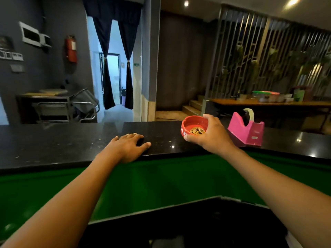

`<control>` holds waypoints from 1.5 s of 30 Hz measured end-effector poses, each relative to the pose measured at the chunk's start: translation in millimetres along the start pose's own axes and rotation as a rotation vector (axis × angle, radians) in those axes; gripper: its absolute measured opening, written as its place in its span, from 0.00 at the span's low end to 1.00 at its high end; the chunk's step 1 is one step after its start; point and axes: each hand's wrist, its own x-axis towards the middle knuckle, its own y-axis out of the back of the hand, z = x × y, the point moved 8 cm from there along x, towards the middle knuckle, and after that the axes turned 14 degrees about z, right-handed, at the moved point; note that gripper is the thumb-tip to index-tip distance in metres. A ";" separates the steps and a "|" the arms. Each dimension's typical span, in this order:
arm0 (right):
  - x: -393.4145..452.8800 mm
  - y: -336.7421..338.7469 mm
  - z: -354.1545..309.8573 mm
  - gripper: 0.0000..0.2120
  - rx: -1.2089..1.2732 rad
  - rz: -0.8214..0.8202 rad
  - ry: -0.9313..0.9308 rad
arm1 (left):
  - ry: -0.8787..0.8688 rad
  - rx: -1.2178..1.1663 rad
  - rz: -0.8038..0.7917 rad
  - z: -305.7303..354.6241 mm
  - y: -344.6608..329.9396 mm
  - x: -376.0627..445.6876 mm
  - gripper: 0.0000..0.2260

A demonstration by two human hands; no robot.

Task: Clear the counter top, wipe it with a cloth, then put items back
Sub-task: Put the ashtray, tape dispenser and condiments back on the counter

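Observation:
A black speckled counter top [71, 142] runs across the view in front of me. My right hand [213, 135] grips a red ashtray [192, 126] by its rim, thumb at the near edge, just over the counter; ash and butts lie in its bottom. A pink tape dispenser [248, 129] with a roll of clear tape stands on the counter right of the ashtray. My left hand [129, 145] rests palm down on the counter's near edge, fingers slightly bent, something small and dark partly hidden beneath them. Crumbs dot the counter surface.
A green surface [143, 178] lies below the counter's near edge, with a dark object [179, 222] lower down. Beyond the counter are a metal trolley [59, 108] at left, a curtained doorway [114, 68], steps, and a long wooden table [268, 102] with containers at right.

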 end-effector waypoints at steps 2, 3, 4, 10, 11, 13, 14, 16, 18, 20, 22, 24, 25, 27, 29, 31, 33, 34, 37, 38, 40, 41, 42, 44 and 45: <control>30.2 -15.8 24.3 0.52 -0.060 -0.034 -0.052 | 0.008 0.036 0.000 0.7 -2.0 2.8 0.31; 43.7 -24.8 36.1 0.52 -0.086 -0.051 -0.081 | 0.008 0.046 -0.003 0.8 -2.3 1.4 0.32; 56.5 -33.8 47.9 0.52 -0.108 -0.064 -0.111 | 0.006 0.051 -0.003 0.7 -2.1 -0.1 0.32; 122.2 -80.7 115.3 0.54 -0.155 -0.128 -0.264 | 0.010 0.055 0.014 -3.3 -2.4 -1.0 0.42; 130.9 -86.6 123.4 0.53 -0.160 -0.136 -0.279 | 0.014 0.050 0.021 -4.6 -2.7 -0.4 0.44; 146.5 -96.2 138.2 0.52 -0.181 -0.138 -0.293 | 0.022 0.044 0.035 -7.2 -3.3 0.6 0.44; 153.5 -99.8 145.7 0.51 -0.189 -0.138 -0.306 | 0.023 0.041 0.043 -7.0 -3.2 0.7 0.44; 164.9 -104.7 157.8 0.51 -0.198 -0.139 -0.335 | 0.022 0.033 0.050 -6.4 -3.0 0.0 0.44; 171.6 -106.7 164.8 0.51 -0.207 -0.152 -0.342 | 0.026 0.025 0.051 -5.3 -2.5 0.4 0.45; 174.2 -108.9 166.2 0.51 -0.201 -0.164 -0.339 | 0.038 0.022 0.058 -6.4 -1.3 0.9 0.45; 172.8 -108.5 166.3 0.51 -0.186 -0.161 -0.342 | 0.039 0.015 0.063 -6.8 -0.6 1.1 0.45; 168.4 -106.3 166.5 0.54 -0.161 -0.153 -0.360 | 0.026 -0.001 0.060 -5.7 -1.3 0.5 0.45; 165.2 -104.5 166.7 0.56 -0.139 -0.148 -0.376 | 0.023 -0.008 0.057 -5.5 -1.8 0.5 0.44; 155.0 -101.4 168.7 0.63 -0.095 -0.140 -0.428 | 0.029 -0.011 0.055 -5.1 -0.8 0.6 0.43; 141.8 -95.9 168.3 0.66 -0.073 -0.110 -0.456 | 0.032 -0.002 0.053 -3.1 1.6 0.9 0.41; 124.9 -87.2 162.0 0.66 -0.071 -0.068 -0.443 | 0.046 0.013 0.038 1.8 3.1 -1.3 0.36; 103.5 -75.7 149.0 0.65 -0.073 -0.048 -0.430 | 0.036 0.025 0.061 5.3 6.0 -1.5 0.30; 90.8 -68.8 139.2 0.64 -0.084 -0.050 -0.419 | 0.026 0.029 0.072 6.5 7.5 -1.3 0.28; 47.2 -51.0 93.7 0.55 -0.053 -0.112 -0.300 | 0.010 0.039 0.081 7.5 10.0 -6.9 0.27; 29.3 -47.6 73.2 0.49 -0.014 -0.153 -0.242 | 0.005 0.056 0.088 7.5 9.9 -11.6 0.27; -9.5 -40.7 30.4 0.38 0.070 -0.199 -0.120 | -0.026 0.075 0.128 12.6 11.9 -25.2 0.28; -29.9 -36.8 8.2 0.34 0.123 -0.196 -0.059 | -0.055 0.067 0.156 17.7 14.8 -37.0 0.27; -51.8 -33.6 -14.7 0.31 0.181 -0.188 0.007 | -0.097 0.044 0.188 23.0 18.0 -53.7 0.27; -100.7 -32.9 -58.6 0.27 0.288 -0.214 0.140 | -0.181 -0.039 0.289 28.3 22.6 -99.6 0.27; -127.9 -36.9 -78.0 0.26 0.331 -0.250 0.195 | -0.199 -0.096 0.360 24.6 23.9 -128.1 0.27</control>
